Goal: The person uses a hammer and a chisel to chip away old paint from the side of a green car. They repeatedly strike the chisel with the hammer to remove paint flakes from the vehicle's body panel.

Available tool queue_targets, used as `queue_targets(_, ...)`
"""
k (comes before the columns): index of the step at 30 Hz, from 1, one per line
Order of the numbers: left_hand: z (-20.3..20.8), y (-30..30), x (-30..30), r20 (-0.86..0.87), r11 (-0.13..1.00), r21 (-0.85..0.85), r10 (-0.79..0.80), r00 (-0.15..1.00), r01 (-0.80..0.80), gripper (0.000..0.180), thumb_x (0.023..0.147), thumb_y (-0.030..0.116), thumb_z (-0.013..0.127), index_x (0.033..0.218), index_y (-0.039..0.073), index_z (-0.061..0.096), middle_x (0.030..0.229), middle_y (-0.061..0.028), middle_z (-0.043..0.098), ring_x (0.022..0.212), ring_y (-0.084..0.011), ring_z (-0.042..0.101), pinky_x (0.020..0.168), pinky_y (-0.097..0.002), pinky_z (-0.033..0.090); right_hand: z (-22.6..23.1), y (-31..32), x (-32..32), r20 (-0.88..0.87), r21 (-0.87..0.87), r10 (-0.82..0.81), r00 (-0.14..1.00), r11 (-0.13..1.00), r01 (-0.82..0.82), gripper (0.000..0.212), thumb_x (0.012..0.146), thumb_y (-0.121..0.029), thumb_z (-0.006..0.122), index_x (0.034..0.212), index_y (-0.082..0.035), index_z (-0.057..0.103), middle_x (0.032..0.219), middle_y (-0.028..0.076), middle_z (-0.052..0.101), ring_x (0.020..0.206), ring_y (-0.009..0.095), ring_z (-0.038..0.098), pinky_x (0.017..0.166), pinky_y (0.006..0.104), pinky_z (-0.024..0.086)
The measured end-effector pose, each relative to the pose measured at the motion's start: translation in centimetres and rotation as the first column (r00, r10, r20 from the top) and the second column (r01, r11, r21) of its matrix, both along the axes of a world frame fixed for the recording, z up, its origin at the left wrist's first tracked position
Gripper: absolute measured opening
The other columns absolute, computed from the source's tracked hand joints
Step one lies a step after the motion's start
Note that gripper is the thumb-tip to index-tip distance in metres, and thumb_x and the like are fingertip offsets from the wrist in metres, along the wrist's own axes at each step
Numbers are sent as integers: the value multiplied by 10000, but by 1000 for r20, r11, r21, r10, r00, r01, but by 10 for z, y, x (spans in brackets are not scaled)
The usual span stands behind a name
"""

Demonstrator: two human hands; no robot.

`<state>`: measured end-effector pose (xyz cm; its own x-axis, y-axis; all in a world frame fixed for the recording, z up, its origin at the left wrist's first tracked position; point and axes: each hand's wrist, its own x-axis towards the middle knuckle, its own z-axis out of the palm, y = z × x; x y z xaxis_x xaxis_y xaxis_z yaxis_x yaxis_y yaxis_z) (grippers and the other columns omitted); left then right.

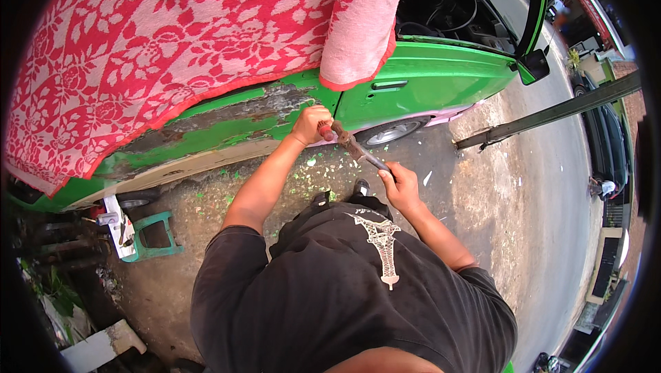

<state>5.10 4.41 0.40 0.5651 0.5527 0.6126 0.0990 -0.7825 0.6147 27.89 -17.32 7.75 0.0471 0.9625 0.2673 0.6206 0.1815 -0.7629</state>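
My left hand (311, 125) is closed around a tool with a red handle (326, 131), close against the side of a green car (441, 73). The far end of that tool is hidden by my hand. In my right hand (401, 187) is the dark grip of a rusty hammer-like tool (352, 147). Its metal end is at the red handle; whether they touch I cannot tell. Beside my left hand, a strip of the car's body panel (261, 103) shows grey and brown under broken green paint.
A red and pink floral blanket (206, 36) covers the car's upper part. Green paint flakes (311, 162) litter the ground below. A green plastic stool (155, 234) with things on it stands at left. A slanting metal pole (544, 113) rises at right, near the road.
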Motion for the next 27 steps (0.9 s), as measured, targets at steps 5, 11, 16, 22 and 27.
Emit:
queue_targets(5,15,-12,0,-6,997,65,-28,1000,28,193,679,104,694,605,57,522,604,-100,531,599,-306,542,580,-394,448,20,-8,0,-80,95,-16,997,995,24,166,926,-167,650,927,-2,654,637,104,568,544,218,553,528,326,433)
queue_targets(11,10,-12,-4,3,998,56,-1,1000,1,210,676,104,695,596,48,510,604,-103,522,597,-305,536,574,-393,444,19,-9,-2,-95,-4,-32,995,999,32,179,935,-180,647,930,-1,656,639,96,578,545,197,548,536,319,437)
queue_targets(16,9,-9,-6,-4,998,57,9,1000,-9,203,674,105,694,599,50,514,603,-104,522,593,-308,535,567,-397,445,20,-7,-3,-86,-28,-28,996,999,26,176,930,-179,652,927,-3,658,641,99,580,548,206,555,537,329,440)
queue_targets(22,10,-7,-8,-12,999,44,-5,1000,6,192,670,99,693,602,56,519,608,-104,530,599,-309,543,562,-401,448,19,-11,-7,-72,87,-23,997,996,29,181,913,-185,670,916,-5,655,645,119,583,551,251,576,538,347,447)
queue_targets(27,5,-9,-4,7,999,44,-16,1000,16,237,663,54,690,596,44,463,594,-104,483,580,-311,513,542,-391,423,10,-2,-8,194,-12,30,980,1000,-28,204,914,-221,675,928,-19,651,652,144,596,555,334,581,529,399,462)
